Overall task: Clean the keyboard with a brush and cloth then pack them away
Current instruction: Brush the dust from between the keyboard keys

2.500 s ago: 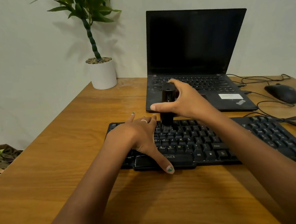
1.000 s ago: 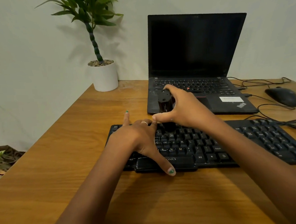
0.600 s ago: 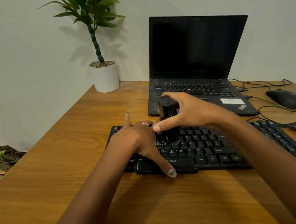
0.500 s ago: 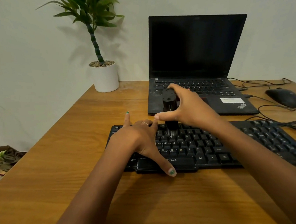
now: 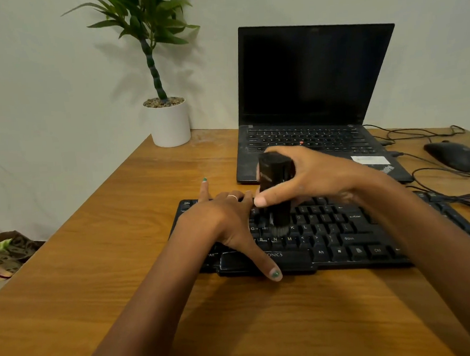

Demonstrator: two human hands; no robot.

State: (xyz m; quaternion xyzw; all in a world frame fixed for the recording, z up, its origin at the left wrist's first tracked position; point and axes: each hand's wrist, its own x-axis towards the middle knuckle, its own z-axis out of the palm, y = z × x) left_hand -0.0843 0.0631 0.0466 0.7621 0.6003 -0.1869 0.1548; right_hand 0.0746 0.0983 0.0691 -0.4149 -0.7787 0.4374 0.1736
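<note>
the brush [image 5: 276, 191] is standing upright in the right hand [image 5: 315, 175], its bristles touching the keys near the middle of the keyboard [image 5: 342, 234]. the right fingers are curling closed around the brush's black body, thumb at 9 o'clock of it. the left hand [image 5: 225, 219] is lying flat and spread on the keyboard's left part, at 8 o'clock of the brush, gripping nothing.

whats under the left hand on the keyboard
The left hand lies flat on the black external keyboard, its thumb across the space bar. The keys beneath its palm are hidden; keys G to M show beside it.
</note>
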